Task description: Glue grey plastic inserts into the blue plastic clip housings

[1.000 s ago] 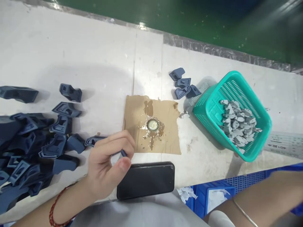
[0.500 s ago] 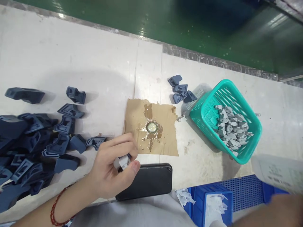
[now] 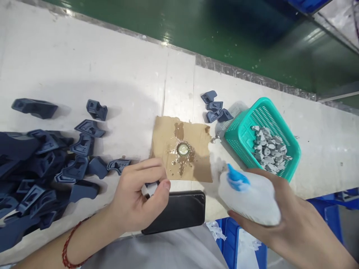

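Note:
My left hand [image 3: 143, 196] has its fingers curled round a small grey piece [image 3: 151, 188], just left of a black phone [image 3: 179, 210]. In my right hand [image 3: 283, 209] is a white bottle [image 3: 249, 198] with a blue nozzle [image 3: 237, 180], tilted so that the nozzle points up and left. Between and beyond my hands lies a brown cardboard sheet [image 3: 162, 136] with wet spots. A small round cap [image 3: 183, 149] holding liquid sits at its middle.
Many dark blue parts [image 3: 75, 168] are heaped at the left. Several more [image 3: 214, 105] lie beyond the cardboard. A green basket [image 3: 294, 149] with grey pieces [image 3: 269, 147] stands at the right. Blue crates [image 3: 231, 243] are below the table's near edge.
My right hand has come in from the lower right with the white bottle, which was blurred at the right edge before. My left hand still holds the grey piece. The view has shifted slightly.

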A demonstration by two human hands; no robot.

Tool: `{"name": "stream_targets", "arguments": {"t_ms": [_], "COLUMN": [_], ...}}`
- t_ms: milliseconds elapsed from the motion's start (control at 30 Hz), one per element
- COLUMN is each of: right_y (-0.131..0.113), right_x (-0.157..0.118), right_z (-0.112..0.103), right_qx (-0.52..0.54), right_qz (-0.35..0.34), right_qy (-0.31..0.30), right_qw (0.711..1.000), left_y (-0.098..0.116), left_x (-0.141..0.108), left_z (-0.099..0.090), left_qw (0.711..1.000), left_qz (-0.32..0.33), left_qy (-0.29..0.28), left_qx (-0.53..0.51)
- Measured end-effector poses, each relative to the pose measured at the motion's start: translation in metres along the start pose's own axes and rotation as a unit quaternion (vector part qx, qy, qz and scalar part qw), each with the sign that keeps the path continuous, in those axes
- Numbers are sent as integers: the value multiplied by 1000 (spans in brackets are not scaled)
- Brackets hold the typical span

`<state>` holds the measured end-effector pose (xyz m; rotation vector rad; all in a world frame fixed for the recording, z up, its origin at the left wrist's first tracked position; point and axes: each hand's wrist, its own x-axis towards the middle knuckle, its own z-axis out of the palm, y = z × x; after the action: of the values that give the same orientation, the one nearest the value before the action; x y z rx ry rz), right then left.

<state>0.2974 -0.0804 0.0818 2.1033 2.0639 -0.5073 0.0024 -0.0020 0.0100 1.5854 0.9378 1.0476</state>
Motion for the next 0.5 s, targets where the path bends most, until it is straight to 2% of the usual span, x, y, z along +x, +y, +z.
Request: {"name": "stream_targets", "arguments": {"t_ms": [100, 200, 500], "right_y": [-25, -27, -39], "right_x": [30, 43, 57], "right_z": [-11, -14, -16], "right_qx": [-64, -130, -218], "right_qz": [-88, -149, -181], "right_qy": [-20, -14, -4], "right_qw": [994, 980, 959], "left_y": [2, 2, 3], "left_x": [-3, -6, -8], "left_z": [1, 3, 8], "left_qw": [1000, 999, 998], "left_qz": [-15, -23, -31], "left_qy": [-12, -25, -48], "left_qx": [-10, -22, -8]}}
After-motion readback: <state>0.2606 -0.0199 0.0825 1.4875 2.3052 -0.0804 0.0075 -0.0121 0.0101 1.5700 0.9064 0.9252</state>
